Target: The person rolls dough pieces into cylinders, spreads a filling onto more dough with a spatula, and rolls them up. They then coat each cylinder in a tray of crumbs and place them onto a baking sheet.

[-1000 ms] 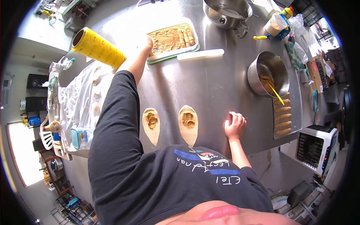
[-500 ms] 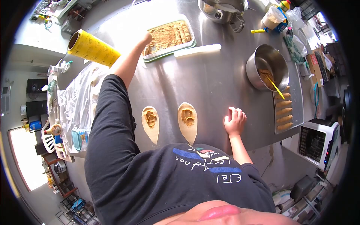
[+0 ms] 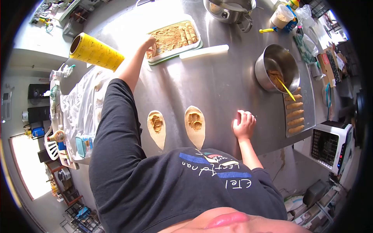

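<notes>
My left hand (image 3: 149,43) reaches to the left edge of a shallow rectangular tub (image 3: 175,53) of brown, paste-like filling (image 3: 167,39). Its fingers are bent down into the tub, and what they grip is partly hidden. Several rolled strips of filling lie at the tub's right end. My right hand (image 3: 244,123) rests on the steel table, fingers loosely bent and slightly apart, holding nothing. Between my arms lie two teardrop-shaped dough pieces: a smaller one (image 3: 158,136) on the left and a larger one (image 3: 196,136) on the right, each with filling on its wide end.
A white bar (image 3: 204,52) lies beside the tub. At right stand a steel pot (image 3: 268,62) with a yellow-handled utensil (image 3: 286,90) and a tray of filled rolls (image 3: 295,113). A yellow wrap roll (image 3: 95,51) is at left; another pot (image 3: 229,13) stands at the back.
My left hand has shifted slightly left and down at the tub's edge, its fingers now lower in it. My right hand and the dough pieces stay in place.
</notes>
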`<state>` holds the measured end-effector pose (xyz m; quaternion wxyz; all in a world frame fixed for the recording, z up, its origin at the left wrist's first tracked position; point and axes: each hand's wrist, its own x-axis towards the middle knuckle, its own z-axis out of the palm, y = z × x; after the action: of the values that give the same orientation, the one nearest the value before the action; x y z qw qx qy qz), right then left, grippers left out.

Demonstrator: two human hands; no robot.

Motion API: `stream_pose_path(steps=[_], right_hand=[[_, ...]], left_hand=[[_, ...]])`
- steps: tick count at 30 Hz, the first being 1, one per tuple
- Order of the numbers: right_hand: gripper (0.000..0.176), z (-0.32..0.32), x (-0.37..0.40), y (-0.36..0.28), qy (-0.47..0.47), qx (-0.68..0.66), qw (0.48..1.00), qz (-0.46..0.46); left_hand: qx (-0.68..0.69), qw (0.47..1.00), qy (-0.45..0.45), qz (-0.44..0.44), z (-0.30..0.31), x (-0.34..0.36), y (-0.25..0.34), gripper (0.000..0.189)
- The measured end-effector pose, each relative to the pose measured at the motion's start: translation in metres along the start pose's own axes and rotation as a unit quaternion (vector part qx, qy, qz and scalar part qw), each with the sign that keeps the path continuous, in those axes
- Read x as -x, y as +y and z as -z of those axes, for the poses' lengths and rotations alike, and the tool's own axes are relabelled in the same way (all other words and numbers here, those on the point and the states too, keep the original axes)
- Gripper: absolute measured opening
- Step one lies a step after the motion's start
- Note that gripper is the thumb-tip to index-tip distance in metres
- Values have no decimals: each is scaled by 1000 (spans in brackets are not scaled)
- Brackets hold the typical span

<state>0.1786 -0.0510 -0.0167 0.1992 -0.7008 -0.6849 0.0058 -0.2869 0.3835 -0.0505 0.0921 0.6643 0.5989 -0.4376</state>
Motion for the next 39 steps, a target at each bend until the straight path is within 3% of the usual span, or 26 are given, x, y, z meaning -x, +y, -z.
stream_pose_path(steps=[1, 2, 4, 9, 10, 13, 14, 17, 18, 19, 20, 21, 22, 24, 25, 26, 29, 30, 32, 33, 34, 36, 38, 39], right_hand=[[37, -1, 0, 0, 2, 1, 1000, 2], [37, -1, 0, 0, 1, 0, 1000, 1], [37, -2, 0, 1, -1, 3, 1000, -1], [37, 0, 0, 0, -7, 2, 1000, -3], [36, 0, 0, 0, -9, 2, 1000, -3], [37, 2, 0, -1, -13, 3, 1000, -3], [37, 2, 0, 0, -15, 3, 1000, -4], [37, 1, 0, 0, -11, 7, 1000, -1], [37, 0, 0, 0, -10, 8, 1000, 0], [37, 0, 0, 0, -8, 8, 1000, 2], [37, 0, 0, 0, -7, 8, 1000, 2], [36, 0, 0, 0, -7, 8, 1000, 2], [36, 0, 0, 0, -7, 7, 1000, 1], [36, 0, -1, 0, -7, 9, 1000, 3], [36, 0, -1, 0, -9, 9, 1000, 5], [36, 0, 0, 1, -10, 9, 1000, 5], [36, -2, 0, 1, 4, 11, 1000, 8], [36, -2, 0, 1, 3, 8, 1000, 7], [36, -2, 0, 1, 3, 7, 1000, 6], [37, -1, 0, 1, 4, 7, 1000, 6], [37, -1, -1, 0, 4, 8, 1000, 6], [36, -1, -1, 0, 3, 8, 1000, 5], [36, -1, 0, 0, 2, 7, 1000, 5], [36, -1, 0, 0, 2, 8, 1000, 5]], left_hand=[[374, 921, 97, 49, 2, 24, 5, 16], [689, 697, 178, 90, 5, 43, 6, 17], [695, 697, 159, 79, 6, 50, 6, 25], [569, 801, 155, 106, 4, 54, 15, 27], [569, 801, 155, 105, -3, 37, 11, 27], [691, 708, 144, 29, -19, 3, 3, 19], [691, 709, 142, 29, -19, -2, 7, 19], [709, 642, 268, 114, -18, -26, 12, 19], [710, 642, 268, 114, -34, -46, 1, 19], [543, 783, 304, 9, -64, -76, -20, 18], [343, 877, 323, -96, -78, -89, -31, 18], [343, 877, 324, -96, -66, -65, -26, 18], [500, 817, 284, -44, -39, -43, -1, 15], [760, 621, 178, 64, -1, 24, 28, 15], [799, 572, 174, 64, 18, 65, 37, 16], [799, 572, 173, 64, 4, 33, 32, 16], [565, 788, 223, 105, -24, -69, 14, 22], [565, 787, 224, 105, -36, -12, 23, 22], [690, 703, 143, 99, 18, 50, 40, 23], [755, 626, 180, 73, 15, 53, 48, 25], [755, 626, 179, 72, 19, 54, 47, 25], [812, 571, 118, -11, 26, 50, 41, 27], [803, 581, 132, -11, 26, 38, 40, 26], [729, 663, 168, 41, 29, 42, 43, 25]])
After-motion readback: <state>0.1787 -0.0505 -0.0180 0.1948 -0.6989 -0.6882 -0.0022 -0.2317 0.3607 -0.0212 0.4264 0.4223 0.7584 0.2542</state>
